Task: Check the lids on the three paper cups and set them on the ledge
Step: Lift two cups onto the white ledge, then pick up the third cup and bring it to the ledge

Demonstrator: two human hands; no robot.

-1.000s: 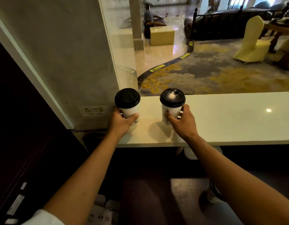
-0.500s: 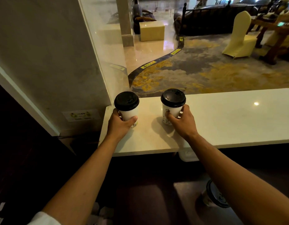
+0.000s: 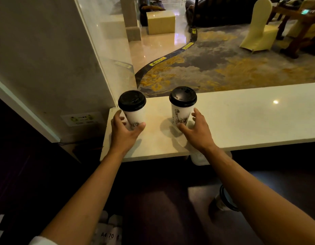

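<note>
Two white paper cups with black lids stand upright on the white ledge (image 3: 241,121). The left cup (image 3: 134,113) is near the ledge's left end, and the right cup (image 3: 181,113) stands a hand's width to its right. My left hand (image 3: 124,134) cups the left cup's base loosely: the thumb rests against it and the fingers are spread a little away. Spread open at the right cup's base, my right hand (image 3: 197,132) has its thumb in front and a finger beside the wall. A third lidded cup (image 3: 222,200) sits low down at the lower right, partly hidden by my right forearm.
A grey marble pillar (image 3: 52,59) rises just left of the ledge, with a glass panel (image 3: 107,41) at its edge. Beyond the ledge lies a patterned carpet and a covered chair (image 3: 259,27). Paper packs (image 3: 109,234) lie on the dark floor below.
Both hands have loosened from a full grip on the cups to spread fingers at their bases. The cups stay where they stood on the ledge. The camera has tipped downward slightly.
</note>
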